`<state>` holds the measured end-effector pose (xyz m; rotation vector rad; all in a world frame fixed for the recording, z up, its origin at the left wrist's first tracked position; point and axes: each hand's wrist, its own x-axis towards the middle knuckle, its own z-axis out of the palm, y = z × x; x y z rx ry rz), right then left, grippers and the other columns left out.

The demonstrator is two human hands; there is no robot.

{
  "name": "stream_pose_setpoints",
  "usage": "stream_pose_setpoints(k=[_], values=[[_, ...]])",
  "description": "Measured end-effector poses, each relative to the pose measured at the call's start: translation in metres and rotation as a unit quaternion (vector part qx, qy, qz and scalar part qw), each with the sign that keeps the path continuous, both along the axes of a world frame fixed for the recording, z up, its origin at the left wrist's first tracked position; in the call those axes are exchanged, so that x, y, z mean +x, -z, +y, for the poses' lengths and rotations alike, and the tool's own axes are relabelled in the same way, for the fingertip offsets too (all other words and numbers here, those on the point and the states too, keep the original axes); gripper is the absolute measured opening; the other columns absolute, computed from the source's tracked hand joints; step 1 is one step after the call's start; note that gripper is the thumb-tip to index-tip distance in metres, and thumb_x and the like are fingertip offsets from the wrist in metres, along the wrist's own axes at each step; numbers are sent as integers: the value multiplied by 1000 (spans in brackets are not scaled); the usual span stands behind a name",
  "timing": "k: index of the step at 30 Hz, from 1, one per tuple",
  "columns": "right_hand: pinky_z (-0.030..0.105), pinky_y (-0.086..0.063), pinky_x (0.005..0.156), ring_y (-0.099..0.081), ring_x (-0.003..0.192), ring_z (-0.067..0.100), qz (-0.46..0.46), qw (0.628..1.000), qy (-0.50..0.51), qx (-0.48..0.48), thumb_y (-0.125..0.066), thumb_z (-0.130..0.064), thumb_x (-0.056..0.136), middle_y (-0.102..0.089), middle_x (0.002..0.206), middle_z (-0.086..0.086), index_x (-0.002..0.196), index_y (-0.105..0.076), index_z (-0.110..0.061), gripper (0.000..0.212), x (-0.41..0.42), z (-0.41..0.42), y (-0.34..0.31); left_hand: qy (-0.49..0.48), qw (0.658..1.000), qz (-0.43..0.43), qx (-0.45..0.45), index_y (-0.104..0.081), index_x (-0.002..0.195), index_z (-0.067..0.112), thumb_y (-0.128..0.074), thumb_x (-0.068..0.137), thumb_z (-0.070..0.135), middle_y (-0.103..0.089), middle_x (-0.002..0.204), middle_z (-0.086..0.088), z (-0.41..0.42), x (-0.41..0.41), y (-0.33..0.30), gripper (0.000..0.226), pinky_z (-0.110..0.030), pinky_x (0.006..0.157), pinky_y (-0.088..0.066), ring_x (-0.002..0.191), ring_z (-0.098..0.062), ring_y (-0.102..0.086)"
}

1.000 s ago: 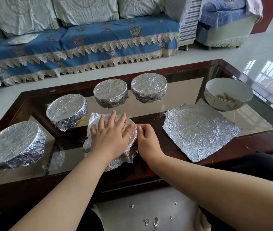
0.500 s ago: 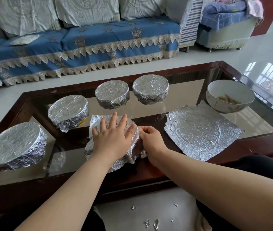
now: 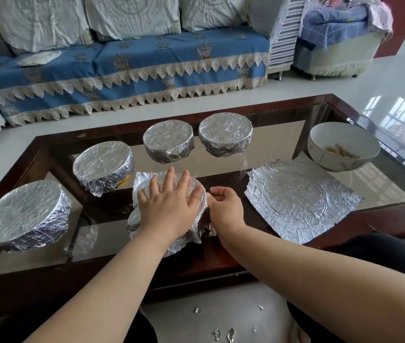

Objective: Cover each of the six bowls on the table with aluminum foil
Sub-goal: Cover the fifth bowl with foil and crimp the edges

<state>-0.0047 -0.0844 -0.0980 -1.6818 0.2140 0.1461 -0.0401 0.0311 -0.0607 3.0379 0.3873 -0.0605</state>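
Fifth bowl (image 3: 147,184) is being wrapped — one open bowl (image 3: 342,149) remains.
Left hand (image 3: 169,206) lies flat on the foil; right hand (image 3: 225,209), fingers curled, tucks its edge — next the flat foil sheet (image 3: 300,201).

Four foil-covered bowls curve from lower left to upper centre: one at far left (image 3: 23,216), one further up (image 3: 103,165), two side by side at centre top (image 3: 168,137) (image 3: 225,133). A fifth bowl (image 3: 171,214) at centre has loose, crumpled foil. A white uncovered bowl (image 3: 342,146) stands upper right; a flat creased foil sheet (image 3: 300,201) lies just below it.
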Motion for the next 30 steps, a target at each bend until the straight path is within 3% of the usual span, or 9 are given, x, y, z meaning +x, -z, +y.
stream_pose_setpoints(k=[4,8,11,15,20,24,27,30], values=[[25,-43,76,-56,71,-1,-28,999,-14,-20,-41,-26,101,-66,79,-11,104,-61,-21,20,-9,-4,-10,-6,1000,0,-8,-7,157,41,-5,95,68,1,168,3,-1,-1,-1,68,-60,117,-8,152,-34,-2],[30,-38,66,-51,63,8,-83,991,-79,-65,-43,-32,100,-54,63,-8,77,-56,-21,30,-28,-6,-14,-15,1000,-11,-12,-8,157,40,-8,100,61,-1,168,3,-1,-1,-2,61,-59,118,-8,152,-33,-3],[34,-45,72,-58,78,13,-109,983,-113,-95,-43,-38,99,-62,78,-2,87,-60,-20,27,-29,-4,-5,-21,1000,-14,-18,-4,157,41,-8,101,57,0,168,3,-2,-2,-2,58,-59,118,-8,152,-34,-3],[24,-36,84,-46,86,-14,-107,978,-128,-121,-39,-36,99,-56,111,0,107,-63,-18,31,-19,1,1,-22,999,-18,-46,8,152,51,-6,99,62,6,167,6,-4,-1,-5,56,-63,117,-8,152,-38,-1],[32,-43,88,-54,108,13,-130,968,-147,-158,-40,-30,100,-63,110,1,116,-64,-19,31,-12,-4,-12,39,998,51,20,4,152,54,1,88,77,5,167,7,10,-4,-14,68,-65,117,-3,152,-39,5],[35,-47,88,-60,101,16,-119,976,-130,-127,-46,-33,99,-65,104,-4,115,-59,-18,25,-13,-6,-12,101,993,44,42,3,156,46,1,75,87,6,167,-3,20,-6,-13,90,-61,118,10,150,-32,23],[30,-44,77,-58,85,12,-100,983,-120,-93,-47,-36,99,-59,84,-11,98,-54,-19,18,-16,-7,-11,111,993,44,-11,4,157,41,3,62,97,15,166,3,22,-5,-6,110,-56,120,8,151,-26,20],[25,-40,70,-51,71,5,-84,989,-117,-45,-45,-33,101,-56,76,-11,94,-53,-19,18,-21,-6,-5,110,993,35,-13,2,157,41,2,58,97,15,166,7,22,-6,-2,114,-53,121,7,152,-23,15]])
